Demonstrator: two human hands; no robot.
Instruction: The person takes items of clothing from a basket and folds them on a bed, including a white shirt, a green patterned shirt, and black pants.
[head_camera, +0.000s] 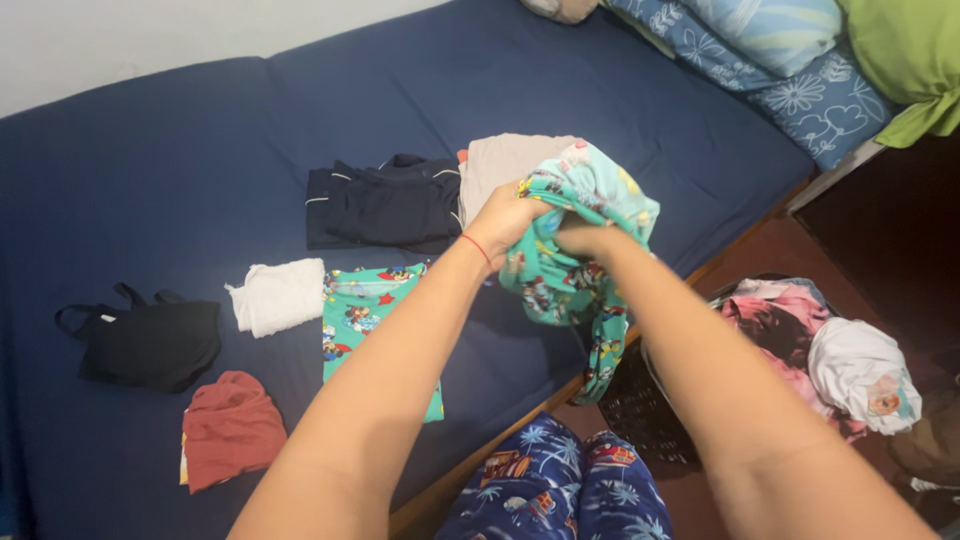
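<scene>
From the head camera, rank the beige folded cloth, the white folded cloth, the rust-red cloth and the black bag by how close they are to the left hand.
1. beige folded cloth, just above the left hand.
2. white folded cloth, to the left on the bed.
3. rust-red cloth, lower left.
4. black bag, far left, about as far as the rust-red cloth, so that order is a close call.

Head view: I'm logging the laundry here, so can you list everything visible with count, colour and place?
Printed garment: one, teal, held above the bed
Mattress: one, navy, fills the left
Folded printed garment: one, teal, on mattress
Dark folded clothes: one stack, navy, mattress centre
Beige garment: one, beside that stack
White cloth: one, mattress
Black top: one, far left
Red garment: one, lower left
Basket: one, black, floor, with clothes
Pillows: several, blue, green, top right
Left hand, right hand: gripping the printed garment
</scene>
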